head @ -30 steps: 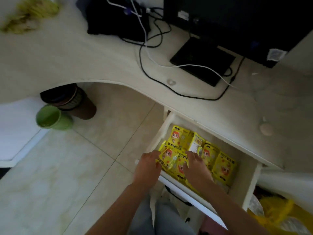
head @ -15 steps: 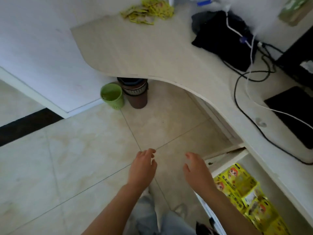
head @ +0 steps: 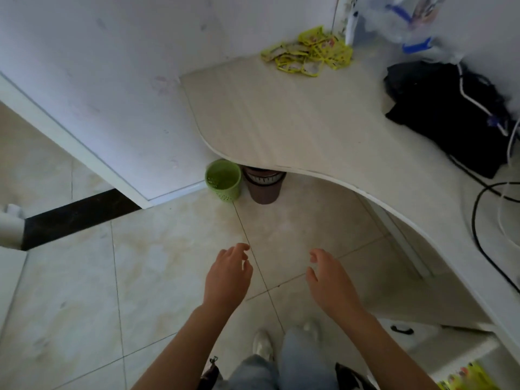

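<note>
- Floor (head: 154, 263) of pale tiles fills the view from six round to nine o'clock. A black strip (head: 76, 215) crosses it at nine o'clock. A white object (head: 11, 220) there is cut off by the frame edge, with too little showing to name it.
- Left hand (head: 228, 277) hangs over the tiles at about seven o'clock of centre, palm down. Its fingers (head: 239, 249) are loosely spread and lightly bent, holding nothing.
- Green bin (head: 223, 180) stands on the floor at twelve o'clock of that hand, near the wall. Just beside it, at its three o'clock, is a brown bin (head: 264, 185) whose top is hidden under the counter (head: 295, 122) edge.
- Shoe (head: 263, 344) and trouser legs (head: 304, 358) show at six o'clock, blurred.
- Right hand (head: 332, 285) hovers at five o'clock of centre, apart from the left. Its fingers (head: 316, 253) are relaxed and slightly curled, and it is empty.
- Yellow wrappers (head: 309, 54) lie in a loose heap at twelve o'clock on the counter's far end. Whether they are full or empty cannot be told.
- Plastic bag (head: 408, 21) sits at one o'clock, its contents blurred.
- Black bundle (head: 450, 114) sits at two o'clock, and cables (head: 475, 220) run from it off the right edge.
- Drawer (head: 427, 339) stands pulled out under the counter at four o'clock of the right hand, with a black handle (head: 402, 330) on its front. Yellow packets (head: 470, 378) lie inside at the lower right corner, mostly cut off by the bottom edge and well apart from both hands.
</note>
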Available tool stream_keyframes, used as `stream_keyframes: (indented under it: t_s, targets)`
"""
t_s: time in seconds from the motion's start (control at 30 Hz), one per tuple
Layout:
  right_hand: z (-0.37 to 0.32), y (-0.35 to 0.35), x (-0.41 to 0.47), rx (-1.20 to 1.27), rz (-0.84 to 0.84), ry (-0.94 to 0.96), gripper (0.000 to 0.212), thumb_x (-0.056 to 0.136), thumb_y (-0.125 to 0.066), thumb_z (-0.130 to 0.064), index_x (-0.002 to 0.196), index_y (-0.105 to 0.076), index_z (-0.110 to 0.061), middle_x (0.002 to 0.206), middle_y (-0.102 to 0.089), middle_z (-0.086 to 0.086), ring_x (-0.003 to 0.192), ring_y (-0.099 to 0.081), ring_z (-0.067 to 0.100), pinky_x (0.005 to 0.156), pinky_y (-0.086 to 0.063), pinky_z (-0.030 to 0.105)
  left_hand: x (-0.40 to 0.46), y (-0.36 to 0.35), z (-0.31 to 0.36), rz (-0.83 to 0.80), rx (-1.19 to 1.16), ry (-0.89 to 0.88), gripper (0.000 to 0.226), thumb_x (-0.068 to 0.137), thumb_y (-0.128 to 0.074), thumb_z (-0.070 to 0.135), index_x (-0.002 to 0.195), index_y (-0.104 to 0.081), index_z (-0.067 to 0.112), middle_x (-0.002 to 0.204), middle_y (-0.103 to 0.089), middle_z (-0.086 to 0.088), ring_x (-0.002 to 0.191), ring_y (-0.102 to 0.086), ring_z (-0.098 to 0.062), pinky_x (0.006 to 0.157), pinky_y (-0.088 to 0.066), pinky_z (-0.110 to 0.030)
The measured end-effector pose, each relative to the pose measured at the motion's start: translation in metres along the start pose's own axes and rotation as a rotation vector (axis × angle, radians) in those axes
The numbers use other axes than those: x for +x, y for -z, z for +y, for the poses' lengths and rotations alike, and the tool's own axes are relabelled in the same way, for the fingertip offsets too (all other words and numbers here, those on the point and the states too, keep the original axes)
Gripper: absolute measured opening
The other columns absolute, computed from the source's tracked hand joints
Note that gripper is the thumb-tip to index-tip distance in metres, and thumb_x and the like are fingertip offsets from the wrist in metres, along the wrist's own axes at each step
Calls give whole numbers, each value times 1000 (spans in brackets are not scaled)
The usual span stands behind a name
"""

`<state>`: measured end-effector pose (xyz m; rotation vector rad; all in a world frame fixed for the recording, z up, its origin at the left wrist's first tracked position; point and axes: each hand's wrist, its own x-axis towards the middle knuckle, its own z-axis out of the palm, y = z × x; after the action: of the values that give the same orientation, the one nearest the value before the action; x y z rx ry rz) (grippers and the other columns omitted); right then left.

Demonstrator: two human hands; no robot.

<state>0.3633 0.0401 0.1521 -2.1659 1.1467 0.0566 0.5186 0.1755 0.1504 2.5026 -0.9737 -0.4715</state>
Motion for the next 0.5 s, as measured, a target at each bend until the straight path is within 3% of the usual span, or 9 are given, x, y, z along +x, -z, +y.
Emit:
stream_keyframes:
  t_s: [0.5]
  targets:
    - [-27,88,201,-91,31,127,38,93,-48,-19,131,-47,-10,127,-54,8,116,-51,25,94,-42,32,184,15,54,75,-45,86,30,94,-51,22,124,-53,22,104,-67,9,106,-56,-11,80,-48,-26]
